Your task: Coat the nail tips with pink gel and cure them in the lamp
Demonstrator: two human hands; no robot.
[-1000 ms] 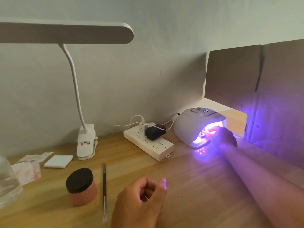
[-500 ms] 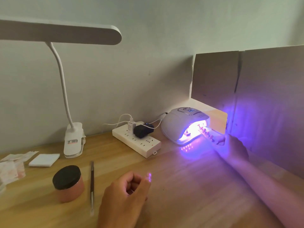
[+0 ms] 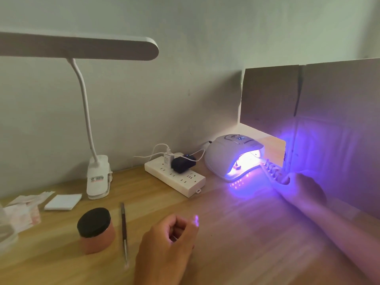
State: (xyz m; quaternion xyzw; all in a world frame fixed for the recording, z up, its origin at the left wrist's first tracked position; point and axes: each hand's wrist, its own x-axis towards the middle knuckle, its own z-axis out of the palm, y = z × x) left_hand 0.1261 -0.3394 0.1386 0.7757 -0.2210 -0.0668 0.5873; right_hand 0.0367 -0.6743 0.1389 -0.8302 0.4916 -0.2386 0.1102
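Note:
The white curing lamp (image 3: pixel 224 155) glows violet at the back right of the wooden table. My right hand (image 3: pixel 306 188) grips a strip of nail tips (image 3: pixel 273 171), most of it outside the lamp's mouth. A pink gel jar (image 3: pixel 96 231) with a black lid stands at the front left. Beside it lies a thin brush (image 3: pixel 124 229). My left hand (image 3: pixel 168 247) rests near the front edge, fingers loosely curled, holding nothing.
A white power strip (image 3: pixel 174 177) with a black adapter and cables lies left of the lamp. A clip-on desk lamp (image 3: pixel 97 177) stands at the back left, its head reaching over the table. White pads (image 3: pixel 62 201) and wrappers lie at the far left. Cardboard (image 3: pixel 329 120) stands on the right.
My right hand has drawn back from inside the lamp, pulling the strip of nail tips out toward the right. The left hand has stayed in place.

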